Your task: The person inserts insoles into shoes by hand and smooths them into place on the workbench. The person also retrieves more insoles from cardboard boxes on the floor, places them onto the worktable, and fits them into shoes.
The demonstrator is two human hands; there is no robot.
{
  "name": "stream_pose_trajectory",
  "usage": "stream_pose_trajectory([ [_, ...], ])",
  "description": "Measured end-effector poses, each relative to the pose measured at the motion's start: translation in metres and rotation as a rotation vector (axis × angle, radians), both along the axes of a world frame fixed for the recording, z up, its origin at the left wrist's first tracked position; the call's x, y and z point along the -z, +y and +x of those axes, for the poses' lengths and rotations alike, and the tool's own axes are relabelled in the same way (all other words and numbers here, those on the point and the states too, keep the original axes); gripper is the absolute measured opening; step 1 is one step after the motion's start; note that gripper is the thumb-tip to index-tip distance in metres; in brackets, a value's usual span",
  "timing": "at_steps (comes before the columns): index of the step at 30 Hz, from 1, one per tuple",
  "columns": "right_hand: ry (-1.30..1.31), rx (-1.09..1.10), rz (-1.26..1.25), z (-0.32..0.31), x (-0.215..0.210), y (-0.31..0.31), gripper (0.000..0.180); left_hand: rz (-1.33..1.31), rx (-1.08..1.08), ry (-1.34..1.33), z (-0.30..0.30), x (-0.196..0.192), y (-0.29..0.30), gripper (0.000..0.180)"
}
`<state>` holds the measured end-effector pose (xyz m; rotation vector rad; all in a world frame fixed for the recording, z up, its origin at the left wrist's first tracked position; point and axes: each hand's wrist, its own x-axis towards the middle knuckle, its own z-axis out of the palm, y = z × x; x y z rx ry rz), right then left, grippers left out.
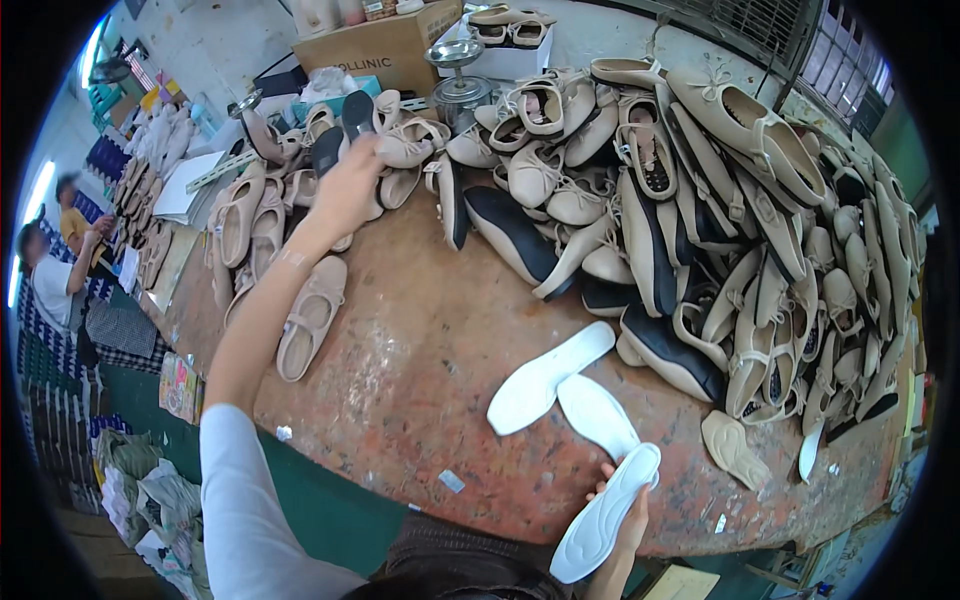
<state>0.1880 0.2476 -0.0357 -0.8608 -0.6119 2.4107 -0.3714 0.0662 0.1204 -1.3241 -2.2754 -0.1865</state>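
Observation:
My right hand (632, 512) is closed around a white insole (606, 515) at the table's near edge, its moulded contours facing up. Just beyond it, two more white insoles (552, 378) (596, 415) lie partly overlapped on the worn brown table (400, 330). My left arm stretches far forward. My left hand (350, 185) is at the back-left pile, beside a beige shoe (402, 150) with a bow; its fingers are blurred, so a grip cannot be made out. One beige strapped shoe (312, 320) lies apart, below my left forearm.
A large heap of beige shoes (580, 190) with dark soles fills the table's back and right. Near it lies a beige insole (735, 450). A cardboard box (385, 50) and a metal stand (458, 80) are behind. Two people (60, 260) are at the far left.

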Motion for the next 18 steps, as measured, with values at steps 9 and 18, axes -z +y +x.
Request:
stream_pose_trajectory([
  [9, -0.011, 0.066, 0.03, -0.013, -0.013, 0.02, 0.062, -0.58, -0.271, 0.029, -0.097, 0.037, 0.068, 0.032],
  [18, -0.212, -0.148, 0.298, -0.009, -0.031, -0.001, 0.052, 0.572, -0.265, -1.225, 0.262, 0.006, -0.072, 0.023],
])
